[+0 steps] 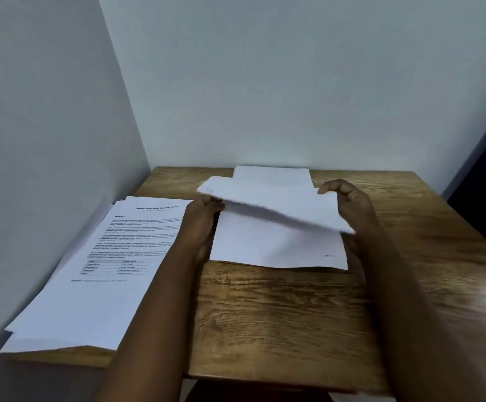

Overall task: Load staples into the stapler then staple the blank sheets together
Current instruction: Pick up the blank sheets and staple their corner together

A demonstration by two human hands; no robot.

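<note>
Wooden table [279, 314], set in a corner of pale walls [265, 82]. Printed documents [105, 256], stacked at left edge, overhanging; text blurred, probably headed "Sample Internship Documentation".

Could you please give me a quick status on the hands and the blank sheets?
Left hand and right hand grip the blank sheets, lifted above another sheet on the table. No stapler in view. Printed pages lie left.

I see matt white paper in the blank sheets [276, 204] and the printed document [114, 256]. The surface [279, 314] looks like brown wood, heavily grained, with a faint sheen. The wall [265, 82] looks matt, smooth.
</note>
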